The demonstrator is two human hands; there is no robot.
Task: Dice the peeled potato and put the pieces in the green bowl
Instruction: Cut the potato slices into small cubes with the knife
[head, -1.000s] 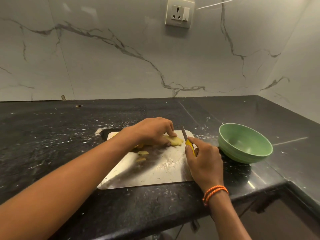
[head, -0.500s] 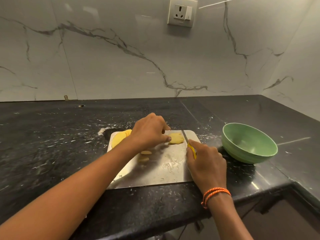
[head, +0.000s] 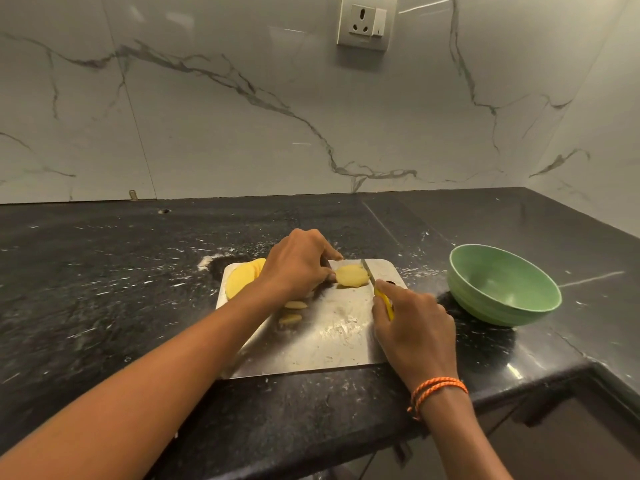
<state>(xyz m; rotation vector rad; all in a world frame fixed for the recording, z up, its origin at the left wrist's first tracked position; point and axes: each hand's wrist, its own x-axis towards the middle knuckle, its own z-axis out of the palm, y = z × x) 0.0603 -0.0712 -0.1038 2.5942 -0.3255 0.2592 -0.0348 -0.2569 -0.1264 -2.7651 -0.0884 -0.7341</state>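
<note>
A steel cutting board lies on the black counter. On its far right part lies a flat yellow potato slice stack, and my left hand holds its left edge with the fingertips. My right hand grips a yellow-handled knife, whose blade stands at the slice's right edge. More potato slices lie at the board's far left corner, partly hidden by my left wrist. Two small potato pieces sit mid-board. The green bowl stands to the right of the board, with nothing seen in it.
The black stone counter carries white starch smears around the board. A marble wall runs behind and on the right, with a power socket high up. The counter's front edge lies just below the board.
My left hand has shifted on the slice stack, uncovering the slices at the board's far left. The knife blade stays by the right edge of the slice stack. The camera has tilted slightly.
</note>
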